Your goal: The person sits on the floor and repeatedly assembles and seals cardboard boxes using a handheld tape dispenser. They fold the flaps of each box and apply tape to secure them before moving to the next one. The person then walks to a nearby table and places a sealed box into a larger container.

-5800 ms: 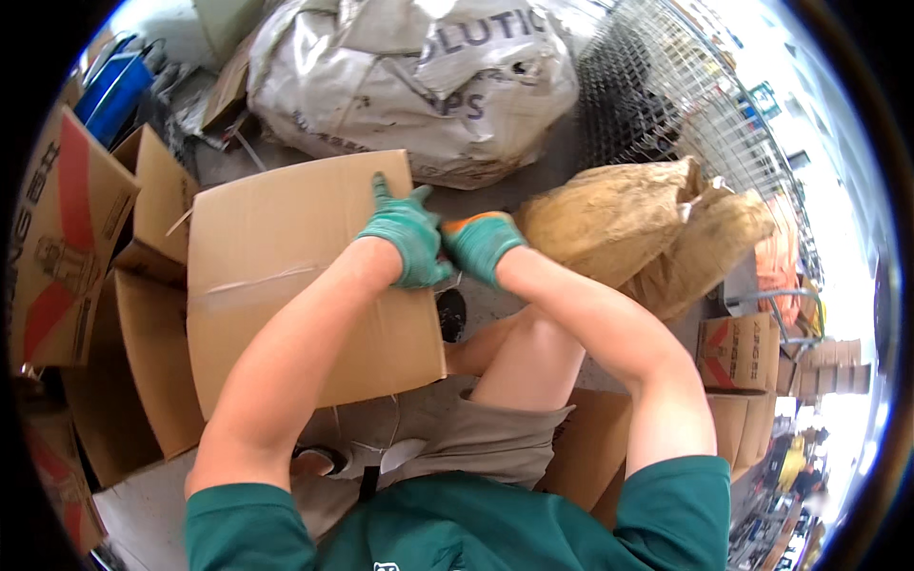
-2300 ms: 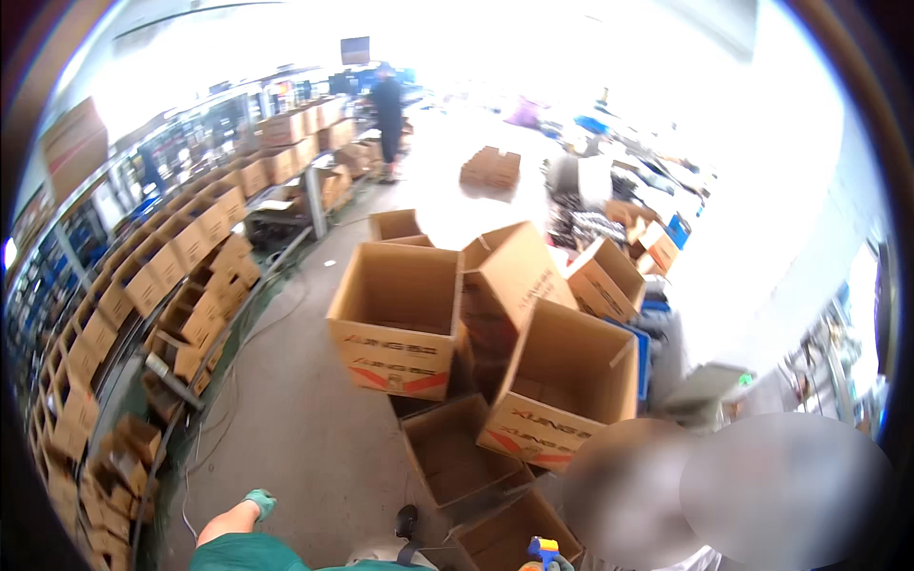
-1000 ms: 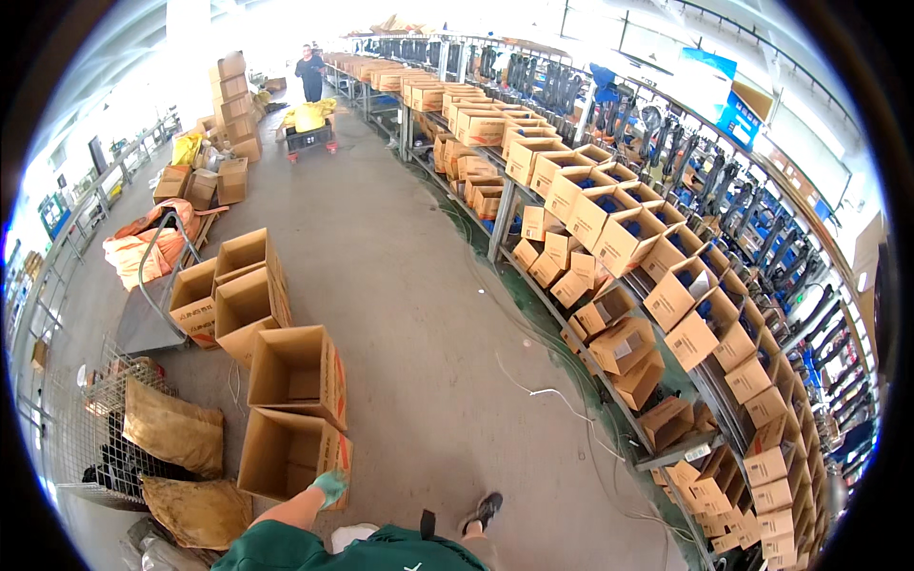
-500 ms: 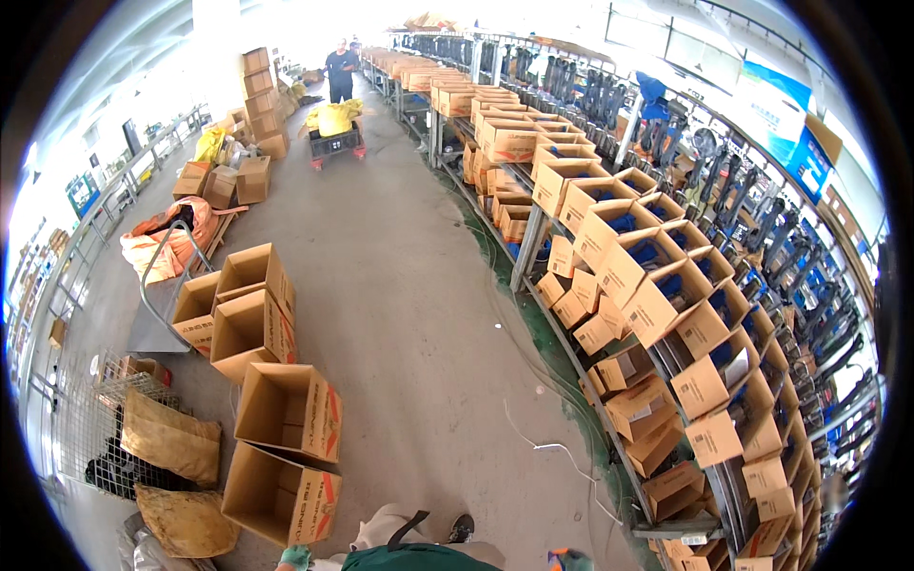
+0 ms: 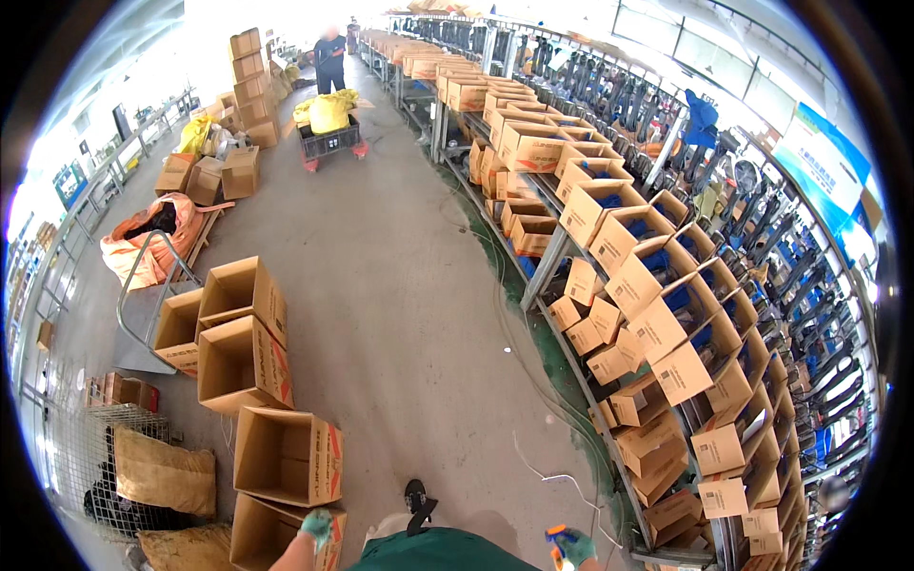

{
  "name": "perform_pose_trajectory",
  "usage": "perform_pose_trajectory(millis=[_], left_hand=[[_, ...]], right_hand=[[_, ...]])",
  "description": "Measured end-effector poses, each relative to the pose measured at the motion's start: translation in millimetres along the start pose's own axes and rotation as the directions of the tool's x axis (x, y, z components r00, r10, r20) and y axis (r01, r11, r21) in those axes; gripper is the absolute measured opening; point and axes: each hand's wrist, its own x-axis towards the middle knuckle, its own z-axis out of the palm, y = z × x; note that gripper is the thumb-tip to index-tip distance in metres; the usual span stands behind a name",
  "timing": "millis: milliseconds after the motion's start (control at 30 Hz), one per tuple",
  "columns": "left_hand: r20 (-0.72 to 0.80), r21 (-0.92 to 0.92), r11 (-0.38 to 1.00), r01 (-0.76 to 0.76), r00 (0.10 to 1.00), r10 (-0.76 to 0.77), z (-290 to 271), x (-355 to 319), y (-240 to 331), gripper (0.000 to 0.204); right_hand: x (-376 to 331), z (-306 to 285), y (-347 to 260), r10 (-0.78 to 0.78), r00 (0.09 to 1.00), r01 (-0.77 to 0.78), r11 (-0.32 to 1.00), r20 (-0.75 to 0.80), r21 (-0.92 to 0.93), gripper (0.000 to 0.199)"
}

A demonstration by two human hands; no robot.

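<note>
My left hand [image 5: 317,526], in a green glove, is over the right rim of the nearest open cardboard box [image 5: 259,533]. Its fingers are too small to make out, so I cannot tell whether it grips the rim. My right hand [image 5: 575,547], gloved too, is closed around an orange handheld tool [image 5: 556,533] low in front of me, away from the shelves. The tool's exact kind is unclear. Just beyond the nearest box stands another open cardboard box [image 5: 288,457], its inside bare.
More open boxes [image 5: 244,362] and a flat cart [image 5: 143,338] stand ahead on the left. Wire baskets and brown sacks [image 5: 165,471] lie nearby. A long rack of boxes [image 5: 657,324] runs along the right. A white cable [image 5: 568,479] lies on the floor. A person [image 5: 329,67] stands behind a loaded trolley [image 5: 328,143].
I have moved forward, so the near boxes sit lower in view. My left hand has come up over the nearest box's rim. My right hand and its orange tool show more fully.
</note>
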Motion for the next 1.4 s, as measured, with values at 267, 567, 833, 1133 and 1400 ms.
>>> perform_pose_trajectory(millis=[267, 567, 833, 1133, 1400], left_hand=[[-0.126, 0.401, 0.885, -0.237, 0.942, 0.310, 123, -22, 214, 0.033], [-0.265, 0.371, 0.926, -0.072, 0.947, 0.180, 139, -14, 228, 0.035], [-0.326, 0.089, 0.992, -0.087, 0.939, 0.112, 79, 16, 172, 0.032], [-0.471, -0.295, 0.949, -0.110, 0.881, -0.045, 69, 82, 337, 0.033], [-0.472, -0.184, 0.958, -0.220, 0.875, 0.110, -73, 188, 557, 0.026]], right_hand=[[57, 70, -62, 0.286, 0.951, -0.270, 0.953, 0.115, -0.141, 0.015], [208, 88, -184, 0.302, 0.907, -0.275, 0.953, 0.294, -0.128, 0.017], [454, 128, -388, -0.166, 0.962, 0.247, 0.869, 0.217, -0.428, 0.026], [461, 339, -678, 0.055, 0.951, 0.119, 0.842, 0.303, -0.526, 0.020], [529, 497, -686, 0.197, 0.914, -0.021, 0.895, 0.353, -0.445, 0.028]])
